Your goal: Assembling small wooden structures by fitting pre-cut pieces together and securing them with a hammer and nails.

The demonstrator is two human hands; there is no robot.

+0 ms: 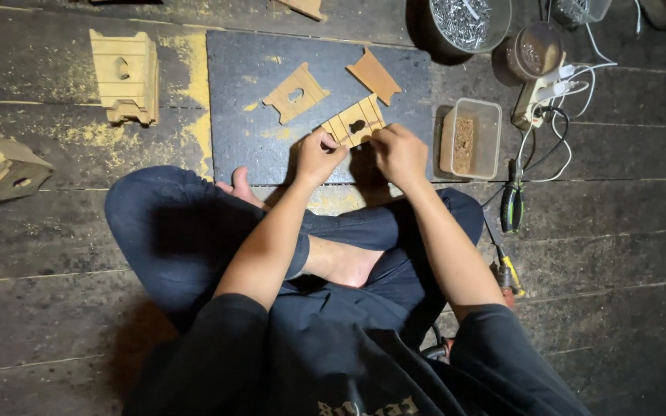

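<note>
Wooden panel (356, 122), long axis tilted up-right, pinched by left hand (317, 156) and right hand (399, 154).

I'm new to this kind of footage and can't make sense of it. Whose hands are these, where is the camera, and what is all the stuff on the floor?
The one picture comes from a camera worn on a person's head, looking down at their own lap. They sit cross-legged on a dark plank floor. Their left hand and right hand both grip a small notched wooden panel with a keyhole-shaped hole, over a dark mat. Two similar flat pieces lie on the mat. Left of it stands an assembled little wooden box. To the right are a clear plastic tub, a bowl of nails and a white power strip.
</note>
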